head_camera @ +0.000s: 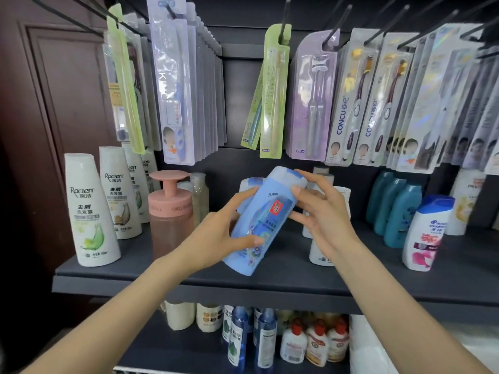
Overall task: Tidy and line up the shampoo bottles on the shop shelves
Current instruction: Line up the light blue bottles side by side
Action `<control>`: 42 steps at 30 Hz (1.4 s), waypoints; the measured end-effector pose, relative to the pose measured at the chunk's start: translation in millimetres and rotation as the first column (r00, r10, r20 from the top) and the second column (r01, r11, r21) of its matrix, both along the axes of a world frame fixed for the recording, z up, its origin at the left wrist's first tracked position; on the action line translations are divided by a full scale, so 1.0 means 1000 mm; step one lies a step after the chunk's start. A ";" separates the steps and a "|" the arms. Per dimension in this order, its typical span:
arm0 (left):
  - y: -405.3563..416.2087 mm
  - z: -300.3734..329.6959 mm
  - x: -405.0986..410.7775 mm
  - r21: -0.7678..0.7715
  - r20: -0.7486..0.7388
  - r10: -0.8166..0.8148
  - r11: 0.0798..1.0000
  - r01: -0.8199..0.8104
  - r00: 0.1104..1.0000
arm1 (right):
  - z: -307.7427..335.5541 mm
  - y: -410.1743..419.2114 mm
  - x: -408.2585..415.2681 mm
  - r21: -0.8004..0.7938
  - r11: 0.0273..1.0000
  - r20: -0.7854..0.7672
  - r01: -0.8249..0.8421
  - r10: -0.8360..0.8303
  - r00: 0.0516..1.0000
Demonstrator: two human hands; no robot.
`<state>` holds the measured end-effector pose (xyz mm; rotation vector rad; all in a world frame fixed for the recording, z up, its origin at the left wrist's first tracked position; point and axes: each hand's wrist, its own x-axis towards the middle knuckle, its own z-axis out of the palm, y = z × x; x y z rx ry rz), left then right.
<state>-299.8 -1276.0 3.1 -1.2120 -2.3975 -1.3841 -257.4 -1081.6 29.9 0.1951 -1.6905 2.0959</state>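
While the dark shelf (283,268) carries its rows of white Raclen bottles (90,211) and teal bottles (397,209), we hold the light-blue shampoo bottle (266,220) tilted above its middle, cap up and to the right. Our left hand (216,236) curls round the lower body and our right hand (324,214) pinches near the cap; we judge the plastic stiff, smooth, rather slippery, best gripped at its flat sides.

Bare shelf (189,268) front; pink pump bottle (170,211) crowds left.
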 end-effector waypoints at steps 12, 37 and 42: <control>-0.012 -0.005 0.002 -0.133 -0.815 0.224 0.826 -0.548 0.535 | 0.004 -0.014 0.003 0.018 0.992 0.147 0.127 -0.129 0.981; -0.045 -0.010 -0.017 -0.071 -0.562 0.210 0.951 -0.300 0.800 | -0.015 0.015 -0.002 -0.128 0.989 -0.044 -0.068 0.063 0.997; -0.039 -0.003 -0.004 0.041 -0.243 0.152 0.988 -0.147 0.958 | -0.014 0.014 -0.003 -0.141 0.988 -0.066 -0.055 0.046 0.997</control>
